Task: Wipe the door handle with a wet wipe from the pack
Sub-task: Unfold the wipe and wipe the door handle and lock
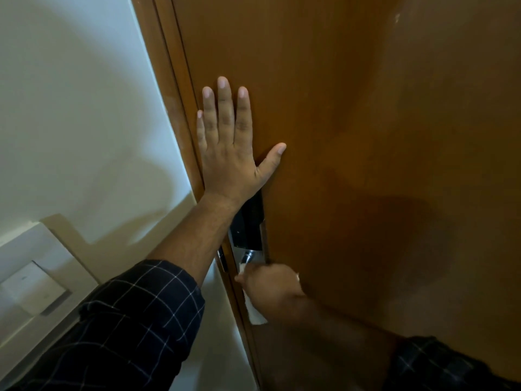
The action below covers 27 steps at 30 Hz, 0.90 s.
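My left hand (228,148) lies flat against the brown wooden door (366,136), fingers spread, just above a black lock panel (248,224). Below that panel a short stretch of the metal door handle (248,256) shows, and the rest of it is hidden under my right hand (270,289). My right hand is closed around the handle with a white wet wipe (255,311) between palm and metal; a loose end of the wipe hangs below the fist. The pack of wipes is not in view.
The door frame (169,80) runs down the left of the door, with a white wall (70,108) beyond it. A white switch plate (31,286) is on the wall at the lower left. Both arms wear dark checked sleeves.
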Motion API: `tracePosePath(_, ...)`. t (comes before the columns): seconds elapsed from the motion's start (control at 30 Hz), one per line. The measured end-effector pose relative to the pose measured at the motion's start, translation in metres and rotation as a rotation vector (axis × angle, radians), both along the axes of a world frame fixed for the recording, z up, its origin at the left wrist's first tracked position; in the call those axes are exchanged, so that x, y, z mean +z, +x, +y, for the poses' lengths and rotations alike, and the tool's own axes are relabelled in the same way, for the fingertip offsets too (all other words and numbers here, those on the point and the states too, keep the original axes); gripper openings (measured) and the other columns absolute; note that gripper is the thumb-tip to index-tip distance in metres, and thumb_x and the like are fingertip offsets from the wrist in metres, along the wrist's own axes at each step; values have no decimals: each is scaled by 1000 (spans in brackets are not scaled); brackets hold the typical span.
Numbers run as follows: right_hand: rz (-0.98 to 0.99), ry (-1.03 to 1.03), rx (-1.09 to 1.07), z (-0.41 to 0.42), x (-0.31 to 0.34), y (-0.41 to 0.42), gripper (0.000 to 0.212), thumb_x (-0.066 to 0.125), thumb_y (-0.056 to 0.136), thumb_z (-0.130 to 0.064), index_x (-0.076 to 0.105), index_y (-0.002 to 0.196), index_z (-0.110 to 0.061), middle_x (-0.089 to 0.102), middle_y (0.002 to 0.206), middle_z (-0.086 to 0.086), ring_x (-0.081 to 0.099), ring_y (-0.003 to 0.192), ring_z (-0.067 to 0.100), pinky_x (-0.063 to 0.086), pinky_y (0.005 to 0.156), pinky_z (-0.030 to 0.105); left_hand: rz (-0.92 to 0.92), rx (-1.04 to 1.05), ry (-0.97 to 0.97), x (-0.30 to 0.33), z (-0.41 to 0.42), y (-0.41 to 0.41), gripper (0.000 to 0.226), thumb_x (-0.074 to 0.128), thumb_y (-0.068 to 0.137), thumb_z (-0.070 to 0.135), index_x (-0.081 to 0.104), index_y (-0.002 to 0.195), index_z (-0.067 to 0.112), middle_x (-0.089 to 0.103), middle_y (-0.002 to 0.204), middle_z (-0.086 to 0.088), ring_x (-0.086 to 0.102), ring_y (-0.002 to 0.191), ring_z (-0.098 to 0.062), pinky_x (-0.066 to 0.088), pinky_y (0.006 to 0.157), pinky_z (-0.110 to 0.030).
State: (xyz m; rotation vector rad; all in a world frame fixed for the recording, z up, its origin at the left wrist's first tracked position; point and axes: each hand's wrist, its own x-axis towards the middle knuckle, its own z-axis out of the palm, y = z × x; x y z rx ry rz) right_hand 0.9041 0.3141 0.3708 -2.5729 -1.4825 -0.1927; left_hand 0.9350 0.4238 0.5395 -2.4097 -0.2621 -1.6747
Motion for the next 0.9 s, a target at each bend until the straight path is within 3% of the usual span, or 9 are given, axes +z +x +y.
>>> tracePosePath(0.07, 40, -23, -114, 17, 4, -7, 31, 35, 102, -27, 59, 109, -9, 66, 96, 14, 67, 83, 30, 41, 57, 38, -2, 0, 4, -1, 1, -1, 91, 38, 94, 70, 22, 154, 3, 23, 160, -28, 17, 149, -44, 11, 122, -55)
tracePosePath(0.13, -19, 30, -30, 6, 3, -7, 30, 35, 102, -26, 57, 112, -8, 67, 91, 12, 66, 75, 27, 37, 54, 35, -5, -6, 11, -1, 2, -1, 91, 39, 94, 70, 21, 153, 2, 23, 160, -28, 17, 149, -45, 11, 122, -55)
tracePosePath(0.23, -145, 118, 182, -34, -1, 7, 39, 33, 102, -40, 59, 96, -11, 63, 68, 3, 55, 51, 17, 36, 45, 29, -8, 1, 13, -2, 1, 0, 91, 39, 95, 70, 21, 154, 2, 23, 160, -28, 17, 149, -45, 11, 122, -55)
tracePosePath(0.37, -223, 57, 389, -58, -1, 39, 38, 38, 100, -43, 60, 89, -12, 66, 71, 5, 56, 55, 19, 45, 49, 33, -10, 5, 21, -2, 1, -1, 90, 38, 96, 69, 21, 153, 2, 24, 160, -28, 17, 149, -44, 12, 122, -55)
tracePosePath(0.5, -287, 67, 422, -62, -6, 51, 39, 39, 98, -42, 60, 86, -12, 66, 70, 5, 57, 56, 21, 46, 48, 33, -13, 1, 33, -2, 3, 0, 90, 38, 96, 69, 20, 153, 3, 24, 160, -29, 17, 149, -44, 12, 122, -55)
tracePosePath(0.7, -125, 237, 135, -63, -26, 36, 23, 59, 80, -40, 59, 84, -18, 68, 73, 3, 63, 56, 21, 50, 51, 30, -22, 0, 37, -1, 4, 1, 90, 37, 95, 70, 22, 152, 2, 26, 159, -29, 19, 148, -45, 14, 122, -56)
tracePosePath(0.8, 4, 162, -49, -62, -28, 31, 27, 69, 80, -30, 55, 100, -18, 71, 93, 6, 69, 77, 24, 55, 64, 34, -19, 4, 33, -1, 3, 0, 90, 36, 95, 70, 24, 152, 1, 26, 158, -30, 20, 148, -46, 14, 122, -56)
tracePosePath(0.9, 136, 228, -284, -79, -37, 31, 23, 63, 89, -27, 50, 108, -24, 70, 98, 2, 69, 85, 20, 54, 70, 31, -18, 1, 27, -1, 2, 0, 91, 36, 95, 70, 24, 152, 1, 26, 158, -30, 20, 148, -46, 14, 122, -56)
